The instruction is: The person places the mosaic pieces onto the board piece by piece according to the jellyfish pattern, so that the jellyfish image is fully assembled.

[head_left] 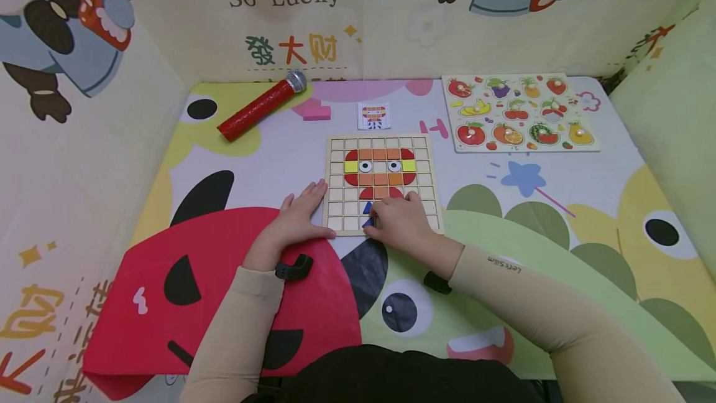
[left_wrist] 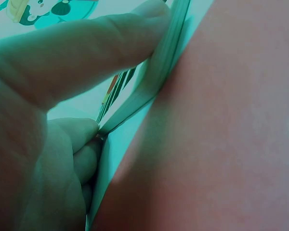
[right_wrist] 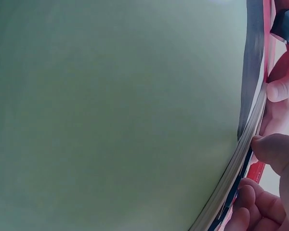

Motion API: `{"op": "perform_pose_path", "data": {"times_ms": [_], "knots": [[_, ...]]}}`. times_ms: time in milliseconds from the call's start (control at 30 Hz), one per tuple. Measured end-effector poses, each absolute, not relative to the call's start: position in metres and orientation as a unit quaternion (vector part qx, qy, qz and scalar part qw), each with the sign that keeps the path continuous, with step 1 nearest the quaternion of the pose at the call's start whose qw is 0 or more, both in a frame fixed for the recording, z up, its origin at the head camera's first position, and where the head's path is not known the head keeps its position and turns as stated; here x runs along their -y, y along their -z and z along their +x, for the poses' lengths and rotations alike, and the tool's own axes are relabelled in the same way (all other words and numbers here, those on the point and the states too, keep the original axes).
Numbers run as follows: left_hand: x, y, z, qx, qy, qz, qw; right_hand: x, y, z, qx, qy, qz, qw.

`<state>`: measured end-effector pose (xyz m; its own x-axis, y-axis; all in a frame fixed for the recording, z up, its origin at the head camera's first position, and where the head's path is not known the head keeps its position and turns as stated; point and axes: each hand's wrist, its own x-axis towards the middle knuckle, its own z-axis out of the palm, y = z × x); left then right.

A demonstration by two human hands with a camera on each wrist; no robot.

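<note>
A wooden grid board (head_left: 341,209) lies in front of me, bearing red, orange and yellow tiles and two eye tiles that form a face. My left hand (head_left: 296,216) rests at its lower left corner, fingers along the left side, thumb at the bottom edge. The left wrist view shows that thumb against the board's rim (left_wrist: 159,72). Over the lower middle of the board, my right hand (head_left: 404,221) pinches a small blue tile (head_left: 367,222), partly hidden by the fingers. Another blue tile (head_left: 367,207) sits just above it.
A small pattern card (head_left: 374,116) stands above the board, with pink blocks (head_left: 317,113) to its left. A red microphone (head_left: 261,107) lies at the back left. At the back right is a fruit puzzle board (head_left: 523,112). Printed walls enclose the table.
</note>
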<state>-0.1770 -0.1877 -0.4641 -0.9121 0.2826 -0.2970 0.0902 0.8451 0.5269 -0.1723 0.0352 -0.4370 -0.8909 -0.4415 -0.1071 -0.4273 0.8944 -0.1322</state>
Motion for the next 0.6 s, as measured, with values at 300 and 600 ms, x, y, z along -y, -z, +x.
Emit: {"op": "perform_pose_path", "data": {"times_ms": [300, 600], "knots": [[0.185, 0.463, -0.174, -0.941, -0.265, 0.092, 0.189, -0.044, 0.431, -0.173, -0.97, 0.089, -0.218, 0.061], [0.189, 0.46, -0.176, -0.93, -0.285, 0.084, 0.216, -0.095, 0.405, -0.21, -0.972, 0.209, -0.102, 0.01]]}}
